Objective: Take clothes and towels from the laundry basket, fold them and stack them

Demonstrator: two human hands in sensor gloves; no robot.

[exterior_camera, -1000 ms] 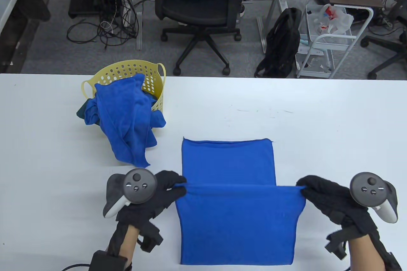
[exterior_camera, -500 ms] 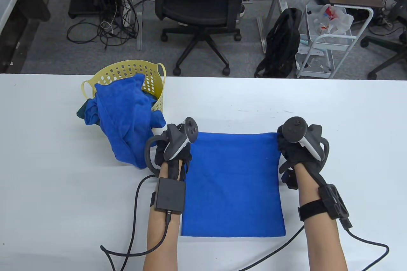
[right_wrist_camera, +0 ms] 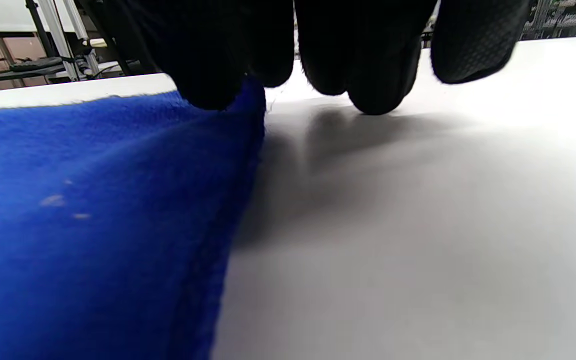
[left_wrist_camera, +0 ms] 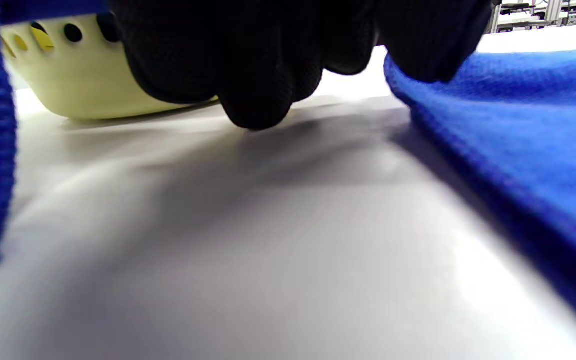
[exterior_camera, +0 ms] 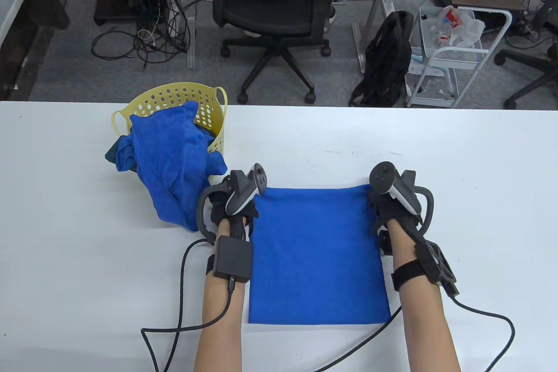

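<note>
A blue towel (exterior_camera: pixel 318 254) lies folded in half and flat on the white table (exterior_camera: pixel 479 197). My left hand (exterior_camera: pixel 244 211) holds its far left corner and my right hand (exterior_camera: pixel 378 208) holds its far right corner, both low at the table. In the left wrist view a gloved finger (left_wrist_camera: pixel 433 55) sits on the towel corner (left_wrist_camera: pixel 508 90). In the right wrist view a gloved finger (right_wrist_camera: pixel 213 80) sits on the towel corner (right_wrist_camera: pixel 118 165), and the other fingers (right_wrist_camera: pixel 373 75) hang over bare table. The trackers hide the fingers in the table view.
A yellow laundry basket (exterior_camera: pixel 174 95) lies at the back left, with crumpled blue cloths (exterior_camera: pixel 174 167) spilling from it onto the table close to my left hand. Cables trail from both wrists toward the near edge. An office chair (exterior_camera: pixel 270 1) stands beyond the table.
Both hands carried the towel's near edge up and over to the far edge, folding it in half. Since then they drew slightly back toward me and lowered the corners.
</note>
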